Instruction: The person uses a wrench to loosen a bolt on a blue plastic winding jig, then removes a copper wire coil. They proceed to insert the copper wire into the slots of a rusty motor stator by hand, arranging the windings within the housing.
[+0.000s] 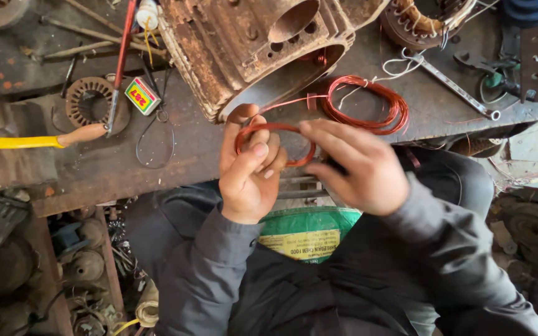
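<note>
Two hands grip one small copper wire coil (pixel 275 144): left hand (pixel 249 168) pinches its left side, right hand (pixel 356 165) its right, near the rusty motor housing (pixel 244 50).

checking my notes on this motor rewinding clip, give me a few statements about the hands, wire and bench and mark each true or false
1. Both hands, left hand and right hand, hold a small copper wire coil. True.
2. A larger copper wire bundle lies on the workbench. True.
3. The rusty motor housing sits on the person's lap. False: it rests on the workbench.
4. The right hand grips the wooden-handled tool. False: the tool lies untouched on the bench.
5. The person wears gloves. False: both hands are bare.
</note>
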